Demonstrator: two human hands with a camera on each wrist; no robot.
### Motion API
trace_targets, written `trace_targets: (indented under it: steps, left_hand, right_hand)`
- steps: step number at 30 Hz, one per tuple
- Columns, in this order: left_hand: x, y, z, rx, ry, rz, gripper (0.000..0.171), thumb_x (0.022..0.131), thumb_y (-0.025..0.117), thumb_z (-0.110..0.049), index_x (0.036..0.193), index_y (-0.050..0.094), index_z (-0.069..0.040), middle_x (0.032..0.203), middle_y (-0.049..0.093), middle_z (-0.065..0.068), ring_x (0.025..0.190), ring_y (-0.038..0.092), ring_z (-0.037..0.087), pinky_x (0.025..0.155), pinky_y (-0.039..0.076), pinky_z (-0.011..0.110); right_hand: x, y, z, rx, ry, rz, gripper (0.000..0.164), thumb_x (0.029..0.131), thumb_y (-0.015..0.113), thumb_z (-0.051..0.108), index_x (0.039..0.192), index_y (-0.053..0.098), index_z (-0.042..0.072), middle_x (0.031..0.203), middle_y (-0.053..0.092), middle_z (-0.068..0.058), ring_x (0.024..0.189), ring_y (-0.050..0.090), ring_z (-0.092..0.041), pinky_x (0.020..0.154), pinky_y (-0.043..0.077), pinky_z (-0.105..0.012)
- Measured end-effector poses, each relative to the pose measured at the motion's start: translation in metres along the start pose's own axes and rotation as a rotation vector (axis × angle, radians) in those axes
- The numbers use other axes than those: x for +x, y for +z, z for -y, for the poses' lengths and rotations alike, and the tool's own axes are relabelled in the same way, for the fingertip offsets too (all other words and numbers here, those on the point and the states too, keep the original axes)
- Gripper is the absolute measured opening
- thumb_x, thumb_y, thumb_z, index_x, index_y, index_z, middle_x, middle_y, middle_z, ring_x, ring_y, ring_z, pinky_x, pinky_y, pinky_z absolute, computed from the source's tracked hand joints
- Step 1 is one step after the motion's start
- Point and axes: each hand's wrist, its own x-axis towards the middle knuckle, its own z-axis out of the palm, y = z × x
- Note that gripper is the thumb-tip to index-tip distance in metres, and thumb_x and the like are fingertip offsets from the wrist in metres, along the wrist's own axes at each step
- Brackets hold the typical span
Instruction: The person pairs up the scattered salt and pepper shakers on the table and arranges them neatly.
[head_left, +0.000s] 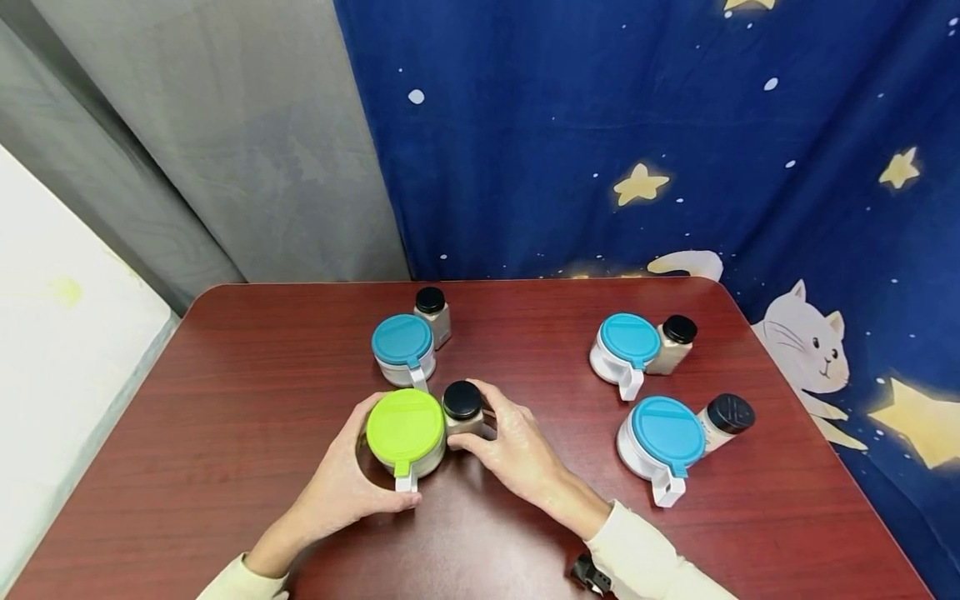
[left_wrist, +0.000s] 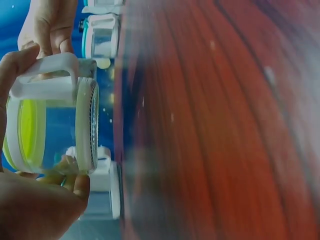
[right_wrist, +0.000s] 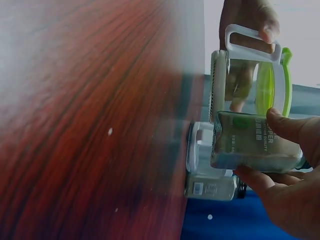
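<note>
**Fourth pair being set together**

Head view: three blue-lidded jars [head_left: 403,348] already stood paired with shakers on the table [head_left: 225,433]. The left hand [head_left: 341,487] gripped the green-lidded jar [head_left: 406,432]; the right hand [head_left: 517,450] held the black-capped shaker [head_left: 462,408] touching it.

Left wrist: fingers curled round the green-lidded jar [left_wrist: 50,125].

Right wrist: thumb and fingers pinched the shaker [right_wrist: 255,142], apparently not yet released.

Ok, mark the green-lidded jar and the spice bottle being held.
green-lidded jar [head_left: 405,429], head view, centre of its lid.
spice bottle [head_left: 462,401], head view, on its black cap.
</note>
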Motion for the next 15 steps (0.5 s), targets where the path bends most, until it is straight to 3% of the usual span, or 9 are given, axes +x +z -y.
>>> trace_targets:
  steps: [6, 15]
  left_hand:
    - [0.006, 0.014, -0.009, 0.123, -0.018, -0.053, 0.12, 0.056, 0.103, -0.022, 0.154, 0.034, -0.021, 0.144, 0.038, 0.002, 0.129, 0.041, 0.018, 0.107, 0.03, 0.019]
    - [0.021, 0.034, -0.013, 0.051, 0.006, -0.07, 0.112, 0.058, 0.102, -0.021, 0.151, 0.04, -0.021, 0.14, 0.047, -0.002, 0.127, 0.05, 0.019, 0.109, 0.034, 0.025]
  right_hand:
    - [-0.002, -0.01, -0.003, 0.006, -0.034, -0.048, 0.063, 0.081, 0.086, 0.006, 0.137, 0.058, 0.009, 0.122, 0.068, -0.004, 0.115, 0.064, -0.017, 0.095, 0.051, -0.029]
    - [-0.001, -0.031, -0.007, -0.051, -0.06, -0.088, 0.066, 0.079, 0.087, 0.004, 0.138, 0.059, 0.008, 0.125, 0.067, -0.004, 0.116, 0.064, -0.016, 0.093, 0.051, -0.027]
